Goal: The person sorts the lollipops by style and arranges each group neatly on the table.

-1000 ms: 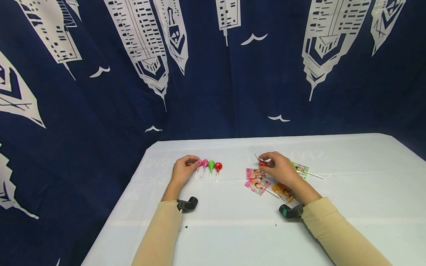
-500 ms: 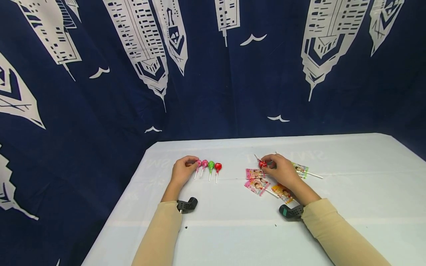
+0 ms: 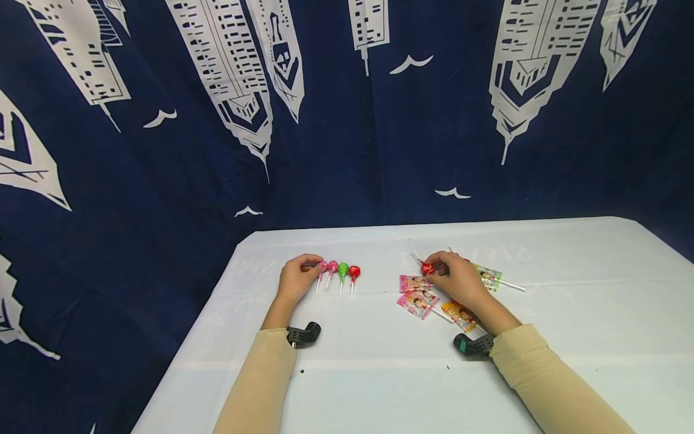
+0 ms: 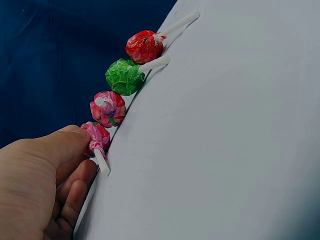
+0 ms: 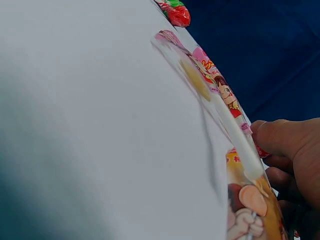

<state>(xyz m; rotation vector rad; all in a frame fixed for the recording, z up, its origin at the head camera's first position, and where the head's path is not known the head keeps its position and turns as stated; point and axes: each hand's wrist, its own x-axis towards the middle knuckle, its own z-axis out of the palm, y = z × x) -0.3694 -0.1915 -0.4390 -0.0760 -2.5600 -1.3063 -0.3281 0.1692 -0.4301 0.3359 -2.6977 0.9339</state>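
Where right fingers point(image 3: 440, 256) pinch a lollipop point(image 3: 427, 269), cartoon packets point(image 3: 416, 304) (lettering point(image 5: 207, 64) illegible)

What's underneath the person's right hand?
Around the right hand, parts of an orange packet, a pink packet and a green packet show; anything directly beneath it is covered, so unseen.

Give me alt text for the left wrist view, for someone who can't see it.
A left hand pinches the nearest pink lollipop in a row, followed by a second pink lollipop, a green lollipop and a red lollipop. A white table fills the right side; dark blue cloth shows behind.
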